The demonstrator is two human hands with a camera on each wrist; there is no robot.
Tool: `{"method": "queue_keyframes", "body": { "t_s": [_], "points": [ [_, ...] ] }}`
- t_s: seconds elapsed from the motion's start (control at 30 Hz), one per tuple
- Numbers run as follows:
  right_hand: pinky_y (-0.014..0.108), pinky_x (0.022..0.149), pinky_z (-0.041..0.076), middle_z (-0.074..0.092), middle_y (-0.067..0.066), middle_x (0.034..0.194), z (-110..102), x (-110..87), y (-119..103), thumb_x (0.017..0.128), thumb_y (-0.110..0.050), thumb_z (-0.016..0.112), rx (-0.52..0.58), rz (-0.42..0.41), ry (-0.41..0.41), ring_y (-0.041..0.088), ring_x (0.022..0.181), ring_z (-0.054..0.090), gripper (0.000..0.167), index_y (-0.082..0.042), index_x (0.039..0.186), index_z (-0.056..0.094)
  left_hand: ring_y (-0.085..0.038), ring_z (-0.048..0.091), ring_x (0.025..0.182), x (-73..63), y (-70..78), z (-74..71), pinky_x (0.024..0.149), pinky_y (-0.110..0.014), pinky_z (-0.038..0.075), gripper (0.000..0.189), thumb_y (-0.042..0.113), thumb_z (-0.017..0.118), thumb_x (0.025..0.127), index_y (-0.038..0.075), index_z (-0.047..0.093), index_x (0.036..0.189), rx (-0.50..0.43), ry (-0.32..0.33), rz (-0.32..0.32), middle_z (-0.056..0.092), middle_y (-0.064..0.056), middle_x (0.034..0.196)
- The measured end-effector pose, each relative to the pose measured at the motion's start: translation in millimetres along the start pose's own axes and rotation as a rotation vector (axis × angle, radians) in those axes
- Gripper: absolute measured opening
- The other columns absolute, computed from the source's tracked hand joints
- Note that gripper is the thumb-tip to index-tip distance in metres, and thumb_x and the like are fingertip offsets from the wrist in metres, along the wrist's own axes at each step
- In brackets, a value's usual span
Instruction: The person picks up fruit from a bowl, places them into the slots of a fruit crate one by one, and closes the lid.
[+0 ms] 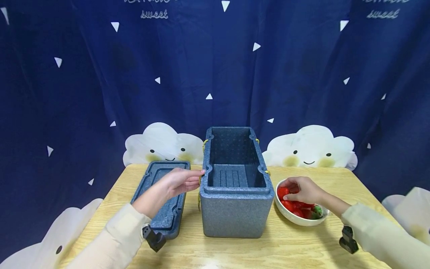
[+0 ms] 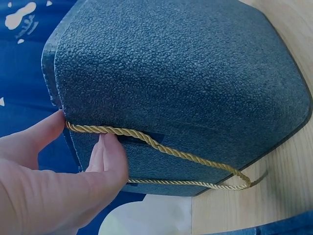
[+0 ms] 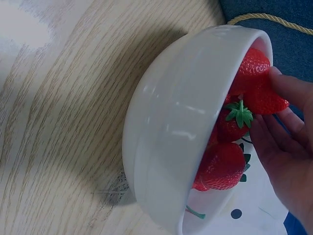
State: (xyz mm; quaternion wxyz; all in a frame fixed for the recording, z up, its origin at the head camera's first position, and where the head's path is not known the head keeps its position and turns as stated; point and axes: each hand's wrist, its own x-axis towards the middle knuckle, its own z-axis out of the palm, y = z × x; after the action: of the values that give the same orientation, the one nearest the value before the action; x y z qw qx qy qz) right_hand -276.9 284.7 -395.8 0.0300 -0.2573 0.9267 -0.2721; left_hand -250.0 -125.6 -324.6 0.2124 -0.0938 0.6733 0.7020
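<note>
In the head view my left hand (image 1: 179,181) reaches to the left side of a dark blue-grey foam box (image 1: 235,216). Its thumb rests at the box rim, and the other fingers lie along the side wall by a yellow twisted rope handle (image 2: 195,159). My right hand (image 1: 304,190) is over a white bowl (image 1: 295,220) of red strawberries, to the right of the box. Between its thumb and fingers it pinches a strawberry (image 3: 266,100) at the bowl's rim. Other strawberries with green leaves, such as one strawberry (image 3: 222,164), lie below it.
Left of the box, a matching grey lid (image 1: 164,216) lies on the wooden table (image 1: 228,254). The tall box stands between lid and bowl, its top uncovered and ridges showing on its floor. A blue curtain (image 1: 188,56) with clouds hangs behind the table.
</note>
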Motion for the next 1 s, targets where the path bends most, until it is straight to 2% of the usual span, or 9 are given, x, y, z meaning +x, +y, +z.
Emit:
{"method": "queue_keyframes", "body": {
  "t_s": [0.1, 0.27, 0.57, 0.8, 1.0],
  "points": [
    [0.034, 0.076, 0.061, 0.072, 0.012, 0.100, -0.4, -0.1, 1.1, 0.078, -0.020, 0.079, 0.001, -0.003, 0.011, 0.021, 0.088, 0.069, 0.038, -0.001, 0.108, 0.067, -0.022, 0.059, 0.114, 0.3, 0.3, 0.5, 0.114, -0.041, 0.040, 0.055, 0.014, 0.063, 0.092, -0.009, 0.040, 0.137, -0.020, 0.008, 0.005, 0.053, -0.021, 0.133],
    [0.028, 0.075, 0.061, 0.072, 0.010, 0.098, -0.6, -1.2, 3.7, 0.078, -0.020, 0.079, -0.006, -0.014, 0.040, 0.015, 0.086, 0.069, 0.036, -0.002, 0.107, 0.068, -0.013, 0.062, 0.093, 1.4, -0.1, 0.2, 0.111, -0.039, 0.043, 0.051, 0.015, 0.065, 0.091, -0.007, 0.046, 0.133, -0.034, 0.016, -0.001, 0.062, -0.009, 0.108],
    [0.021, 0.074, 0.058, 0.073, 0.006, 0.096, -8.3, -5.1, 1.0, 0.078, -0.023, 0.079, -0.022, -0.002, 0.088, 0.008, 0.084, 0.067, 0.033, -0.005, 0.104, 0.068, -0.011, 0.061, 0.088, 1.9, -3.3, -1.8, 0.103, -0.033, 0.048, 0.045, 0.015, 0.065, 0.092, -0.005, 0.052, 0.129, -0.034, 0.006, 0.004, 0.062, -0.003, 0.098],
    [0.015, 0.073, 0.056, 0.072, 0.008, 0.098, -14.5, -8.7, -3.6, 0.080, -0.023, 0.078, 0.018, 0.043, 0.104, 0.008, 0.084, 0.067, 0.035, -0.003, 0.106, 0.067, -0.008, 0.060, 0.082, 2.5, -4.9, -3.4, 0.082, -0.022, 0.053, 0.044, 0.017, 0.067, 0.090, -0.004, 0.053, 0.126, -0.034, -0.001, 0.007, 0.061, 0.001, 0.089],
    [0.015, 0.073, 0.056, 0.072, 0.010, 0.100, -17.1, -10.4, -7.4, 0.081, -0.020, 0.077, 0.062, 0.030, 0.129, 0.004, 0.084, 0.066, 0.034, -0.002, 0.107, 0.067, -0.008, 0.058, 0.081, 2.7, -6.2, -3.5, 0.082, -0.022, 0.054, 0.041, 0.019, 0.068, 0.089, -0.002, 0.055, 0.122, -0.026, 0.005, 0.005, 0.059, 0.001, 0.087]
  ]
}}
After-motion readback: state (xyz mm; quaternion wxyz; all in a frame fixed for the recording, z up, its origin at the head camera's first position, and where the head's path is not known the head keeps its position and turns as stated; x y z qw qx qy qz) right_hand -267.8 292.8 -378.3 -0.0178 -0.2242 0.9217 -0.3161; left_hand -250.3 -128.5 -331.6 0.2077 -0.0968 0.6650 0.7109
